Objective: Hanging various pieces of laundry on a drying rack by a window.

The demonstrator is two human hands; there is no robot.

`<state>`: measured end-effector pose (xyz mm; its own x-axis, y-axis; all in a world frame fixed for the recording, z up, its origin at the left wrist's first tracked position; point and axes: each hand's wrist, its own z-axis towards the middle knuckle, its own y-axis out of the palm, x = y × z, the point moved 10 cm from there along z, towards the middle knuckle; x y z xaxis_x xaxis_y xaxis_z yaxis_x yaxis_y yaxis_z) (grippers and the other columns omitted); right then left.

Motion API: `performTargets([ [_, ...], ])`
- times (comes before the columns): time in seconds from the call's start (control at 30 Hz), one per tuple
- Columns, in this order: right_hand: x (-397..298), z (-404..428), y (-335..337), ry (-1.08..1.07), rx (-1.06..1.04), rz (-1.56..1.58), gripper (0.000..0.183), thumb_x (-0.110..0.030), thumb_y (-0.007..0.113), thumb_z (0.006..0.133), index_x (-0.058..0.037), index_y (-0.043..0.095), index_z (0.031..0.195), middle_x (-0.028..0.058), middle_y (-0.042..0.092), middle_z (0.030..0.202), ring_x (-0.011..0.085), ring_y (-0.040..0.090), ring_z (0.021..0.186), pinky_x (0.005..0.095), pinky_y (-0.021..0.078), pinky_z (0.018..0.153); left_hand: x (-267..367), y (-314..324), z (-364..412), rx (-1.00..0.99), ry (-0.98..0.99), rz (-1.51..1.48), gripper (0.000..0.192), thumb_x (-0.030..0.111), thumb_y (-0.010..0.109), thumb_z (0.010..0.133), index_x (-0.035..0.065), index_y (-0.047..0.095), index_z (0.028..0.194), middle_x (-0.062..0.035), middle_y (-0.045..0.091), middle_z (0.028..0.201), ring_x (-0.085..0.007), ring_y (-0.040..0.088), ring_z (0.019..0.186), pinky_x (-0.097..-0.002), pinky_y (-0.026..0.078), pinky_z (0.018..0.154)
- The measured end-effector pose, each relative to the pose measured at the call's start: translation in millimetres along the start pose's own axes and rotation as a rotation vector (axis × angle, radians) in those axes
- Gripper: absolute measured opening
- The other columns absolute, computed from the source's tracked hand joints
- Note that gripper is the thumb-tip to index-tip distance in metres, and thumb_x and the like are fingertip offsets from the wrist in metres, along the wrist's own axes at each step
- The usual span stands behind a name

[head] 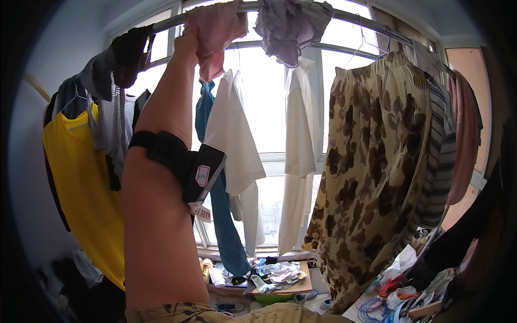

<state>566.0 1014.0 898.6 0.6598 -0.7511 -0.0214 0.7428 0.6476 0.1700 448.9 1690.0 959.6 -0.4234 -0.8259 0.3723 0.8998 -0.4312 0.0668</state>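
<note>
My left arm reaches up to a metal drying rail [347,16], and my left hand [187,39] grips the near-left edge of a pink garment [212,30] draped over it. The cloth hides most of my fingers. A black strap with a black box [205,173] sits around that arm. My right hand is out of view. Just right of the pink garment, a crumpled grey-lavender garment [288,30] lies over the same rail. Dark garments [130,56] are draped to the left of my hand. Below hang a twisted teal cloth [222,218] and a white garment [234,141].
A yellow top [85,177] hangs at left. Brown-blotched patterned trousers or a skirt [367,173] hang at right, beside striped clothing [438,157]. Bright windows [262,129] stand behind. On a low wooden surface [297,286] lie small clothes, with shoes [229,307] on the floor.
</note>
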Motion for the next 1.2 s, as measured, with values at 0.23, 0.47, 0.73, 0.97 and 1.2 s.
performTargets([
  [0.23,-7.6,6.5,7.3,-0.019,-0.011,-0.086,0.061,-0.030,0.056,0.076,0.0002,0.031,0.124,0.0237,0.040,0.118,0.0328,0.044,0.107,0.0393,0.0370,0.088,57.1,-4.9,-21.8,0.106,0.128,0.981,0.054,0.025,0.067,0.059,0.0028,0.052,0.105,-0.0150,0.057,0.098,-0.0295,0.056,0.088,-0.0360,0.046,0.073],
  [0.47,-11.3,5.1,14.2,-0.026,-0.023,-0.096,0.061,-0.029,0.056,0.076,0.0000,0.032,0.124,0.0236,0.041,0.118,0.0327,0.044,0.107,0.0391,0.0373,0.087,-20.0,-85.8,49.3,0.059,0.023,0.427,0.050,0.033,0.053,0.076,-0.0052,0.048,0.108,-0.0211,0.054,0.102,-0.0326,0.055,0.089,-0.0340,0.047,0.071],
  [0.73,-23.0,8.5,26.8,-0.036,-0.037,-0.099,0.060,-0.028,0.056,0.076,-0.0003,0.033,0.123,0.0234,0.041,0.117,0.0326,0.044,0.107,0.0389,0.0376,0.087,15.0,-122.5,32.7,0.080,0.288,1.273,0.047,0.032,0.053,0.077,-0.0057,0.051,0.104,-0.0220,0.056,0.097,-0.0337,0.055,0.088,-0.0344,0.046,0.073],
  [0.97,-36.0,7.2,29.6,-0.042,-0.026,-0.085,0.059,-0.028,0.057,0.076,-0.0005,0.033,0.123,0.0233,0.042,0.117,0.0325,0.044,0.106,0.0387,0.0379,0.087,38.2,-99.2,-59.9,0.541,0.296,1.216,0.046,0.029,0.054,0.077,-0.0056,0.048,0.106,-0.0234,0.053,0.100,-0.0343,0.051,0.094,-0.0362,0.041,0.081],
  [1.2,-34.2,19.1,14.1,-0.034,0.034,-0.069,0.058,-0.027,0.057,0.076,-0.0007,0.034,0.123,0.0231,0.043,0.116,0.0324,0.045,0.106,0.0385,0.0382,0.086,125.0,90.3,-154.6,0.156,0.407,0.042,0.079,0.038,0.063,0.071,-0.0024,0.025,0.126,-0.0256,0.033,0.121,-0.0366,0.032,0.115,-0.0454,0.026,0.094],
])
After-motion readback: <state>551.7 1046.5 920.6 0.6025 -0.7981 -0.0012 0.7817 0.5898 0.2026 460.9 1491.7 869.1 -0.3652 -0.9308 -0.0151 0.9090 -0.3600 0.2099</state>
